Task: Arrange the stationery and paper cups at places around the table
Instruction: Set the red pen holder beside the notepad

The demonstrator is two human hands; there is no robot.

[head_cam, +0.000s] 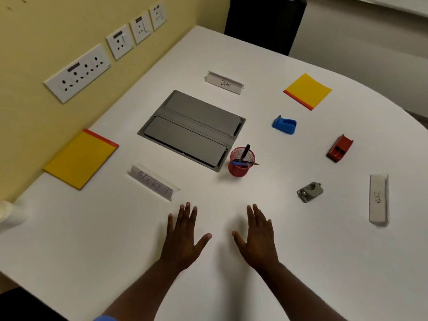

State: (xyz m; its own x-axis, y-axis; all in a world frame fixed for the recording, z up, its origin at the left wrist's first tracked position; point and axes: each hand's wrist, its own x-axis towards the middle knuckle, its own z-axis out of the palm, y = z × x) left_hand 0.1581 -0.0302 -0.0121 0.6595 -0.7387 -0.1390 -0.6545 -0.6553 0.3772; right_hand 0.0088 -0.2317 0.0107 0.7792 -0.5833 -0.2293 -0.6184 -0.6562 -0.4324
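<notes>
My left hand (184, 237) and my right hand (258, 237) lie flat on the white table (92, 239), fingers straight, holding nothing. Ahead of them stands a red mesh pen holder (240, 162) with pens. One yellow notepad (81, 158) lies at the left, another yellow notepad (308, 91) at the far right. A blue stapler (284, 125), a red stapler (340, 148) and a grey punch (309, 191) sit to the right. White paper cups (10, 214) show blurred at the left edge.
A grey cable hatch (194, 128) is set into the table's middle. Name plates read "SOCKET" (154, 183), "BEAR" (224, 82) and "BETA" (378, 200). Wall sockets (77, 72) line the yellow wall. A black chair (264, 22) stands at the far side.
</notes>
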